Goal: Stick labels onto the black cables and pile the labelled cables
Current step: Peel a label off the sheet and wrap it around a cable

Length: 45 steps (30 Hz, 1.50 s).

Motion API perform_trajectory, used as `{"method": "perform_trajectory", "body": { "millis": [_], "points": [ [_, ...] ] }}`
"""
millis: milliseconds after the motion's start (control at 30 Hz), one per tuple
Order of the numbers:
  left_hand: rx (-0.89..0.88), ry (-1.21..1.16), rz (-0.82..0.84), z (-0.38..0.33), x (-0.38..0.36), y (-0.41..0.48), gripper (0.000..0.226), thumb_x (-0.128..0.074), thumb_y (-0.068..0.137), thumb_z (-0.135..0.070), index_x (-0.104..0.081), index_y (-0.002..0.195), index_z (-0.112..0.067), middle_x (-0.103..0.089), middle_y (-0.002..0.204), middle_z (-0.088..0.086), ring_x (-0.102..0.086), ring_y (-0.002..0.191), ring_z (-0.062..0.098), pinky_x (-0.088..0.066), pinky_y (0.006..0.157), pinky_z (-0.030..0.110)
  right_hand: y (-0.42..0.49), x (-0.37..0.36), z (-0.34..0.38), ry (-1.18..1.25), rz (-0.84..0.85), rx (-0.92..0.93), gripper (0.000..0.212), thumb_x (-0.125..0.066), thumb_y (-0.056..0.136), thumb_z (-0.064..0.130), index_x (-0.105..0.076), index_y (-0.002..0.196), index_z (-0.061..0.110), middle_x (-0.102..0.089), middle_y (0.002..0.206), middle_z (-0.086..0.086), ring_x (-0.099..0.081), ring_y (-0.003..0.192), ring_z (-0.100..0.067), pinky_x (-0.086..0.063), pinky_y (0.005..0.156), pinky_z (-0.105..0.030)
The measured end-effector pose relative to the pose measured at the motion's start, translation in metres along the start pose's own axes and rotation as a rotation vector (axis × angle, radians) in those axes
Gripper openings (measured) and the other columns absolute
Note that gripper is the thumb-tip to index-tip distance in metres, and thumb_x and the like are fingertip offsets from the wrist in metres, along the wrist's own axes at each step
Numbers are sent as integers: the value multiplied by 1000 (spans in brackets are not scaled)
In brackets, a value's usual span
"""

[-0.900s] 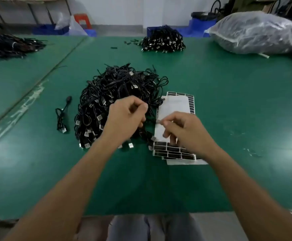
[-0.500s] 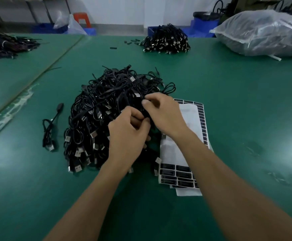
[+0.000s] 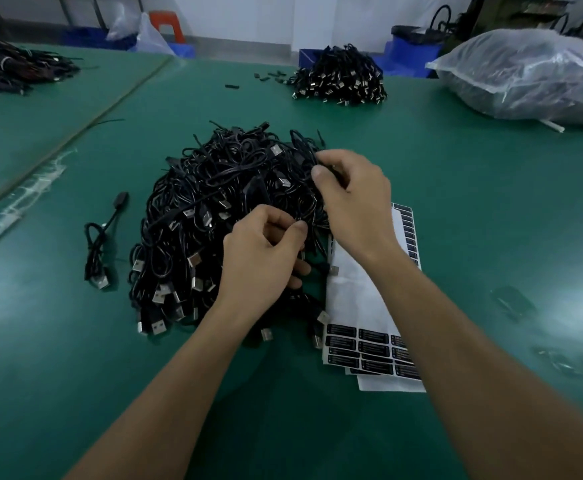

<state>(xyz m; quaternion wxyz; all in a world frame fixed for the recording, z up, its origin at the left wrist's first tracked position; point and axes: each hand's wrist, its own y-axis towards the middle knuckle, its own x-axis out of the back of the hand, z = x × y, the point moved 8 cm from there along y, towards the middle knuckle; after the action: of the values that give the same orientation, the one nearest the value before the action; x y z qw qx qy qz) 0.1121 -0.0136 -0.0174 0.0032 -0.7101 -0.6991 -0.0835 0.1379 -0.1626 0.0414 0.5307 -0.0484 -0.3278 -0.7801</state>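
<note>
Nearest on the green table (image 3: 491, 209), label sheets (image 3: 356, 299): stacked, black labels along near and right edges, under the right forearm, touching the heap
Left hand (image 3: 259, 258): fingers curled, thumb and forefinger pinched on a black cable (image 3: 315, 216) at the heap's near right side
Right hand (image 3: 356, 199): thumb and fingertips clamped on black cable at the heap's far right rim; same one or not, cannot tell
Cable heap (image 3: 214, 188): tangled, mid-table
Single cable (image 3: 99, 244): left, apart from heap
Far edge: second pile (image 3: 342, 77), plastic bag (image 3: 532, 74)
</note>
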Motion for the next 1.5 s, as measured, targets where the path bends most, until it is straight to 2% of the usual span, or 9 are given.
{"method": "perform_trajectory", "body": {
  "millis": [100,300,500,633,867,1100,1200,1367,1500],
  "points": [
    [17,-123,55,-4,-2,-3,21,-58,100,-38,-68,101,-19,-74,83,0,-71,60,20,-51,44,26,-13,10,-7,248,49,-82,17,-62,97,17,-71,109,23,-70,93,7,-63,82,-8,-55,76,-31],
    [144,-388,101,-17,-14,-6,48,-36,102,-56,-66,117,-21,-79,96,1,-76,87,16,-59,60,27,-60,25,-10,555,353,-149,21,-70,85,16,-79,88,35,-65,63,7,-57,53,-7,-42,45,-17],
    [197,-603,26,-38,-12,15,39,-44,105,-44,-62,95,-12,-56,53,-1,-51,40,12,-44,37,22,-85,15,-11,561,619,-192,20,-80,77,5,-80,89,21,-75,79,-3,-68,68,-12,-57,68,-22],
    [276,-530,294,-44,-24,21,49,-43,101,-56,-51,71,-19,-26,48,-7,-20,33,5,-20,29,14,-82,16,-23,495,726,-264,17,-75,87,11,-78,101,21,-76,94,-13,-72,80,-21,-59,77,-28],
    [159,183,476,-39,-44,23,47,-33,107,-42,-58,77,-17,-32,53,-9,-24,40,8,-21,34,17,-46,84,-94,2,146,-466,9,-68,92,23,-72,100,24,-72,87,7,-68,83,-10,-50,70,-22],
    [-200,402,385,-31,-50,26,23,-48,105,-21,-68,93,-23,-60,65,-1,-55,46,8,-46,43,20,-60,76,-106,-319,321,-556,76,-86,73,41,-50,139,24,-56,120,-2,-54,105,-17,-42,78,-31],
    [-275,416,302,-35,-43,28,22,-49,105,-22,-66,90,-25,-61,63,-9,-49,45,4,-41,44,19,-61,74,-107,-335,341,-593,94,-92,67,35,-41,146,26,-55,128,-7,-55,107,-22,-44,78,-33],
    [-87,228,339,-33,-34,39,34,-44,107,-31,-70,87,-22,-35,60,3,-28,46,11,-26,43,20,-63,74,-112,-354,369,-664,92,-92,69,33,-41,145,23,-60,122,-13,-61,96,-25,-44,65,-31],
    [-51,335,482,-29,-57,20,36,-42,105,-41,-67,85,-24,-41,55,-1,-33,42,11,-29,41,22,-51,80,-113,-234,209,-597,43,-85,78,27,-66,105,0,-70,85,-18,-63,68,-27,-52,62,-30]
  ]
}}
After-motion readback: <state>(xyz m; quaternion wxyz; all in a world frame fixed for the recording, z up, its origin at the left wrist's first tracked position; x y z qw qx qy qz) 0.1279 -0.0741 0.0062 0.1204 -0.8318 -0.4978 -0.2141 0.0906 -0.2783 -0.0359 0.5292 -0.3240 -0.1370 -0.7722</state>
